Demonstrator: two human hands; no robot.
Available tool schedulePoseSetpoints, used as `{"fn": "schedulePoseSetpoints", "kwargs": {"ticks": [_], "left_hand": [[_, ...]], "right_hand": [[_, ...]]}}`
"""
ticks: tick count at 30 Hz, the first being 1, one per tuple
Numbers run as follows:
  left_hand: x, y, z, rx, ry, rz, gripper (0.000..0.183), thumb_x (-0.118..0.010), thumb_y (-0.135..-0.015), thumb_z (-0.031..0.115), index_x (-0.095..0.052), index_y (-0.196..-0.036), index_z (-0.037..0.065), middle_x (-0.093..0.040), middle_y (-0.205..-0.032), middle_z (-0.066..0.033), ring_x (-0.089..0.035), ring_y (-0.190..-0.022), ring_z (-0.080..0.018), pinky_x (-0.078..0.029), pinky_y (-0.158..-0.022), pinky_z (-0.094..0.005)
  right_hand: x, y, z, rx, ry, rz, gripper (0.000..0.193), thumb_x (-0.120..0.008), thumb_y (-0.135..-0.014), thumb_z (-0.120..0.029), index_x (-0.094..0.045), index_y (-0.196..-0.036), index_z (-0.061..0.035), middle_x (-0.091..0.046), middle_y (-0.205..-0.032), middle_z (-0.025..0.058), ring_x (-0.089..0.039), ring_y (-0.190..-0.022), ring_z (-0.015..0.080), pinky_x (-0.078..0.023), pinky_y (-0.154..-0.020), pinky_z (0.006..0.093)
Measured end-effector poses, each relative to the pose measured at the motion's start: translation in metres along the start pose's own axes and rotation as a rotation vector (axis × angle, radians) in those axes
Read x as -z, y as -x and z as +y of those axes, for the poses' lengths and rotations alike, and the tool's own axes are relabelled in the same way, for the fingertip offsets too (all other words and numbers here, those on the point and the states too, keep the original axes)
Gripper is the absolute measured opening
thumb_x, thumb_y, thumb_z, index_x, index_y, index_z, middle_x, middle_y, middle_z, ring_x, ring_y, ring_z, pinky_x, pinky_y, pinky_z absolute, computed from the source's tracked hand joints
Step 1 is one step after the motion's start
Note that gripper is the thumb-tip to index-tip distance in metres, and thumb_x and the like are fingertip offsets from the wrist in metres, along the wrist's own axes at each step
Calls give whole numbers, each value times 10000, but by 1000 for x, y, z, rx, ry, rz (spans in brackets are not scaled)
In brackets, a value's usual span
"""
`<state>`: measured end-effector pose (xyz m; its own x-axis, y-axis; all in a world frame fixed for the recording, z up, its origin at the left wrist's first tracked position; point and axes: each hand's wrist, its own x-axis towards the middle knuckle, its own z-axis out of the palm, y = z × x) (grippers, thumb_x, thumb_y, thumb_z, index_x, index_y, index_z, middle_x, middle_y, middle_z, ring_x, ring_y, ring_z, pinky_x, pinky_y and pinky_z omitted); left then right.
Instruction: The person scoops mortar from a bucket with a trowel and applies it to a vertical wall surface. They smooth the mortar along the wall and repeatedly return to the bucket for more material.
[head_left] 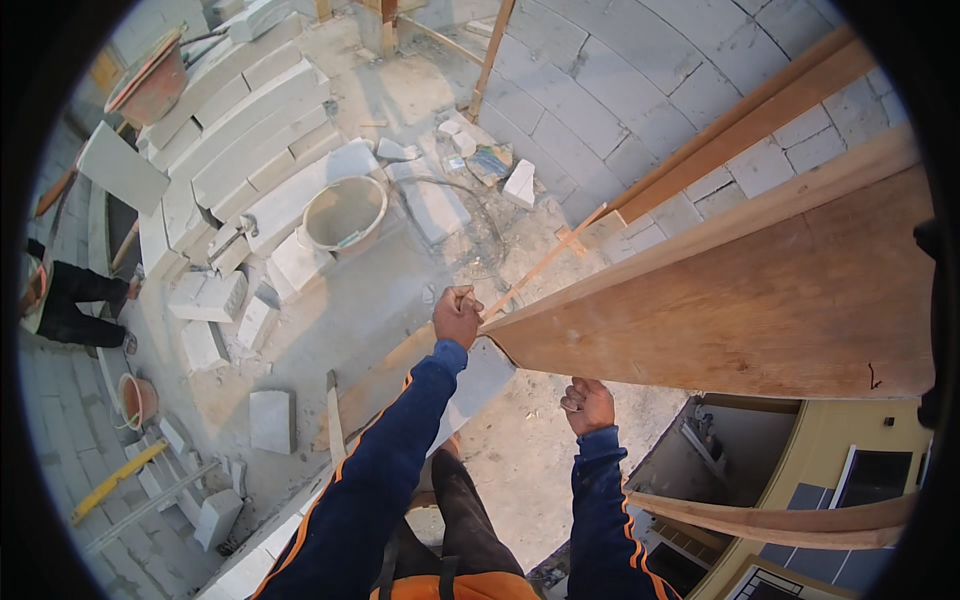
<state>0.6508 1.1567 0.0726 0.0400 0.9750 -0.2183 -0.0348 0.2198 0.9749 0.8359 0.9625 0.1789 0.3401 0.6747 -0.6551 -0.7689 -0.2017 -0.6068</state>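
Note:
A broad brown wooden board (720, 310) juts in from the right, and its narrow end lies between my hands. My left hand (457, 318) is closed just left of that end, fingers pinched together; whatever is in them is too small to name. A thin wooden strip (545, 265) runs from beside this hand toward the back right. Below the board's lower edge, my right hand (588, 405) is curled closed, and what it holds, if anything, is hidden. A pale flat slab (478, 385) lies under the board's end.
Stacked white blocks (255, 130) stand at the left, beside a mortar-stained bucket (345, 215). Loose blocks (272, 420) and a yellow level (120, 482) lie lower left. Another person (80, 300) works at the far left. A block wall (620, 90) rises behind; a drop-off opens lower right.

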Motion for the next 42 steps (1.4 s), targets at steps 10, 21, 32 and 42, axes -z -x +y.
{"fn": "schedulePoseSetpoints", "kwargs": {"ticks": [10, 21, 32, 42], "left_hand": [[-42, -64, 69, -186, -96, -530, 268, -523, -942, 237, -654, -794, 56, -401, -566, 37, -340, -489, -79, -249, -434, -259], [-4, -18, 122, 377, 324, -250, 304, -638, -854, 188, -454, -615, 148, -342, -491, 48, -277, -388, -72, -197, -363, -275], [-30, -90, 450, -750, -489, -78, 477, -600, -858, 430, -620, -757, -36, -552, -577, -85, -494, -532, -223, -404, -546, -373], [86, 34, 264, -252, -806, -509, 302, -538, -918, 289, -728, -881, 57, -690, -822, -173, -652, -767, -339, -500, -726, -402]], "right_hand": [[-12, -5, -8, 57, -61, -31, 151, -588, -919, -208, -513, -793, -172, -376, -607, -40, -307, -480, 85, -269, -446, 251], [-12, -5, -51, 179, 397, -165, 148, -608, -924, -229, -498, -845, -171, -390, -631, -45, -322, -493, 88, -273, -435, 246], [32, -28, -107, 925, 1000, -218, 551, -484, -960, -412, -352, -1422, -143, -439, -1399, 71, -441, -1250, 266, -360, -1039, 434], [42, 56, -131, 182, 407, 264, 176, -710, -855, -218, -573, -850, -107, -332, -553, -86, -263, -376, 37, -209, -339, 225]]}}
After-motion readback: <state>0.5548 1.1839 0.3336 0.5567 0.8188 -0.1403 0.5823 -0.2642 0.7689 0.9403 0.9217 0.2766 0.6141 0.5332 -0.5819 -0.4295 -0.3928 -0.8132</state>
